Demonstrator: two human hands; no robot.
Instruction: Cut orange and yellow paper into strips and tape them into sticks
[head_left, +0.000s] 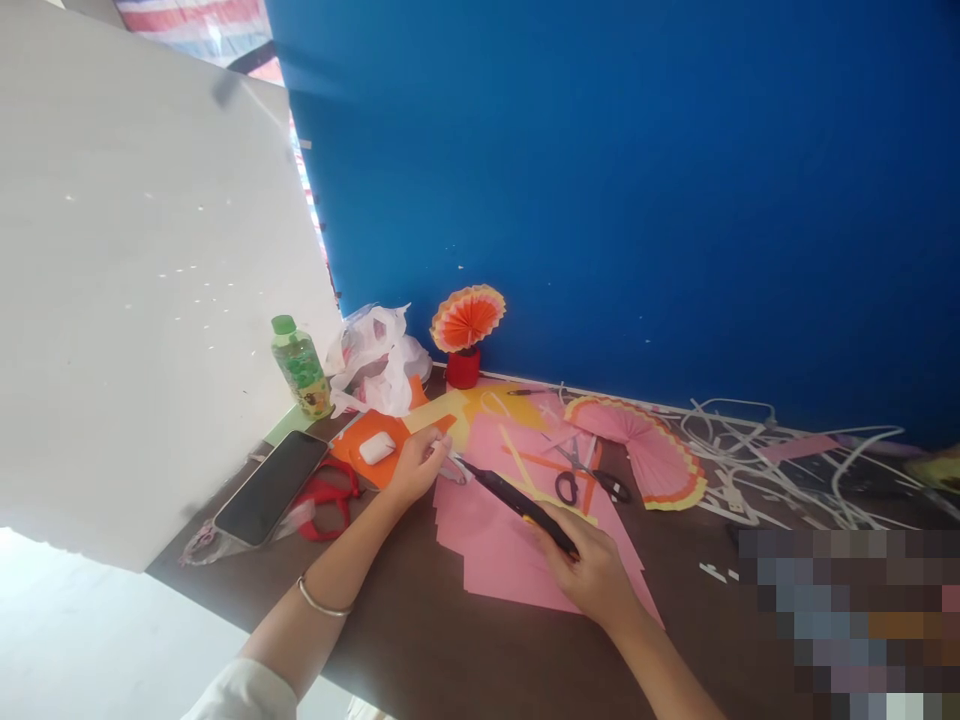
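In my right hand (596, 568) is a black glue gun (514, 495) with a yellow part near my fingers. Its narrow tip points up and left, close to my left hand (418, 462). The fingers of my left hand are pinched around a small whitish piece (454, 468), too small to make out clearly. Beneath both hands lie stacked pink paper sheets (517, 575), with yellow paper (506, 405) behind. Black-handled scissors (577, 470) rest open on the pink sheets. Beside my left hand, a white case (376, 448) sits on orange paper (345, 440).
A phone (270, 490) and red-handled scissors (334, 500) lie left; a green-capped bottle (301, 368) and white plastic bag (386, 360) stand behind. An orange paper fan (469, 318) rises from a red pot (463, 369). Right are a pink pleated fan (652, 450) and tangled white cables (772, 450).
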